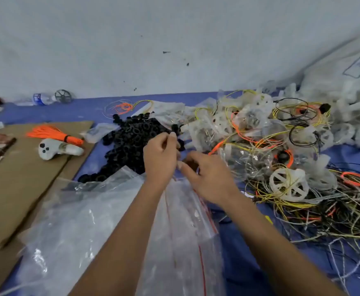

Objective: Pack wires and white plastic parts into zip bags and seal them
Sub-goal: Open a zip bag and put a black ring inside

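1. I have both hands raised over the blue-covered bench [249, 263], meeting at the top edge of a clear zip bag [187, 221] with a red seal line; the bag hangs below them toward me.
2. My left hand [159, 159] has its fingers [172, 137] curled together in a pinch near the bag's mouth. What sits between the tips is too small to tell; I judge it is the bag's lip, held up so the opening stays reachable.
3. My right hand [209, 178] is curled too, thumb and fingertips drawn in at the same edge. I cannot tell whether it grips the plastic or a small part, because the fingertips hide it.
4. I judge this step to be opening the bag or feeding it, not sealing: the red strip lies slack along the bag's right side, not pressed flat.
5. The wires [303, 201] lie in a loose tangle of yellow, orange and black to my right, with a white spoked plastic wheel [289, 184] resting on top, close beside my right hand for easy reach.
6. More filled bags [209, 129] are heaped behind, so packing is well under way.
7. A pile of black rings [132, 144] sits just beyond my left hand, and an orange wire bundle [53, 134] lies on cardboard [21, 178] further left.
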`<state>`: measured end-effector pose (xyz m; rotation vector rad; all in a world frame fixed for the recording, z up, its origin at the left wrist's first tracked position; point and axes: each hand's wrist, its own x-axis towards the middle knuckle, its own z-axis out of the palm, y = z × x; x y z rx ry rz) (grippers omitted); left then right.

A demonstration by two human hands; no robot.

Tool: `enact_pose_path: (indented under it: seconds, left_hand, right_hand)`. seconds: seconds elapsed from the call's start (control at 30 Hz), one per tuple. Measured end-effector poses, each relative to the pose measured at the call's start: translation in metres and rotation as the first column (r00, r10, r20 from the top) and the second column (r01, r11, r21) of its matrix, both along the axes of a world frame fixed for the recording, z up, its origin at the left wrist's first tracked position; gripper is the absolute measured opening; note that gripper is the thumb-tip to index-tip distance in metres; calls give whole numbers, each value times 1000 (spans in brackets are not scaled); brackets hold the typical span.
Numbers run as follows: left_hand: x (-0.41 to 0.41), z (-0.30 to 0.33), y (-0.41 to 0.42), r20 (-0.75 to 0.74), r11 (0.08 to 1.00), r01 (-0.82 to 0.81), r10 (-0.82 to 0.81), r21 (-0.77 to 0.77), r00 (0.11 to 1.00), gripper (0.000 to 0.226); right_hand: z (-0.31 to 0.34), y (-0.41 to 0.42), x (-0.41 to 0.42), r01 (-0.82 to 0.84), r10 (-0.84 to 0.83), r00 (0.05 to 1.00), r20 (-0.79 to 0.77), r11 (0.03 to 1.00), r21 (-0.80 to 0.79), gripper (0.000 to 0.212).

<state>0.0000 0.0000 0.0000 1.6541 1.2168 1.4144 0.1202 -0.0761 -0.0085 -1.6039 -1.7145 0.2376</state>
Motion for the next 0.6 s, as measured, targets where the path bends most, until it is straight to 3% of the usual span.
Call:
enact_pose_path:
  seconds: [0.1, 0.27, 0.37, 0.43, 0.53, 0.6]
  left_hand:
    - [-32, -29, 2, 48, 999, 46, -45, -14, 998, 41]
    - [-85, -48, 4, -54, 995, 89, -86, 54, 995, 41]
    - [-115, -48, 3, -4, 999, -34, 34, 25, 999, 42]
    - [-112, -49, -4, 8, 996, -87, 87, 22, 996, 42]
    - [-80, -53, -10, -75, 996, -52, 58, 77, 996, 45]
    - [-57, -53, -4, -157, 990, -103, 117, 97, 981, 48]
  right_hand:
    - [-12, 2, -5, 3, 1, 915, 404, 1000, -10, 51]
    - [-30, -6, -1, -30, 72, 819, 569, 996, -82, 35]
    - [-29, -2, -2, 66, -18, 848, 530, 995, -73, 27]
    - [-31, -1, -7, 14, -11, 891, 453, 1000, -3, 25]
    - [-27, -6, -12, -145, 130, 975, 181, 987, 71, 42]
    - [-26, -10, -15, -229, 229, 973, -3, 972, 62, 50]
